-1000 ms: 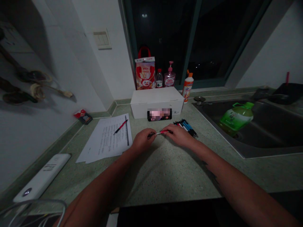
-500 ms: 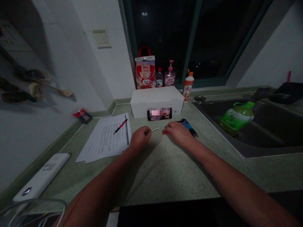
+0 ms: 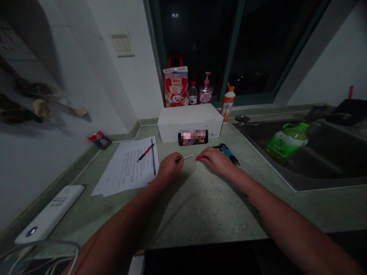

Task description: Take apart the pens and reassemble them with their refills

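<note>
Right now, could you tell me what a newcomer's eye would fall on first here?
Mid-counter, the left hand pinches a thin white refill while the right hand holds a red pen barrel, the two parts slightly apart. Behind them a white box stands with a phone leaning against it. At right, a green bottle lies in the sink.

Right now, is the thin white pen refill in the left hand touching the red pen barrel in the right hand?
Apart. The head view shows bare countertop between the thin white pen refill tip and the red pen barrel.
</note>
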`<move>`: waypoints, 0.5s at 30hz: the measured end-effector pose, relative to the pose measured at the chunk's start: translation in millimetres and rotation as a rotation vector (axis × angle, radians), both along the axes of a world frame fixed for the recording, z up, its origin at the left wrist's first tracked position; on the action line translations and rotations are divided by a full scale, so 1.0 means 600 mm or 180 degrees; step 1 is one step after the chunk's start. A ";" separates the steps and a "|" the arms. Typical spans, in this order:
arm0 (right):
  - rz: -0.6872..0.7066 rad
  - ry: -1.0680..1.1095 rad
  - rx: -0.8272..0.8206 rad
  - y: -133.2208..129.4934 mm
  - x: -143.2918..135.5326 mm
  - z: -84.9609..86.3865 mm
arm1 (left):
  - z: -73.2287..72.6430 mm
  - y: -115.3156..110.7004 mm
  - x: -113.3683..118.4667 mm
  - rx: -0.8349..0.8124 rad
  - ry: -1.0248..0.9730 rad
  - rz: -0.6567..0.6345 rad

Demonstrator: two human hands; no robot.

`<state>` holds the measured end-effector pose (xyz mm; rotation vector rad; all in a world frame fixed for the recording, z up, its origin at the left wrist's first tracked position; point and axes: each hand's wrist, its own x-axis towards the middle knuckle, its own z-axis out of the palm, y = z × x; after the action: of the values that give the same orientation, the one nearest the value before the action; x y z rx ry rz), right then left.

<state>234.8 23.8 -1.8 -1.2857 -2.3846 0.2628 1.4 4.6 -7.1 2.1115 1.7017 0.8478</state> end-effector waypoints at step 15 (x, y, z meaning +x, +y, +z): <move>-0.0030 0.0284 0.0403 -0.017 -0.018 0.012 | -0.001 -0.006 0.008 0.0041 -0.0089 -0.0388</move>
<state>224.1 13.4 5.4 -1.2019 -2.2811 0.1601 6.4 1.2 -7.6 2.1763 1.5401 0.8504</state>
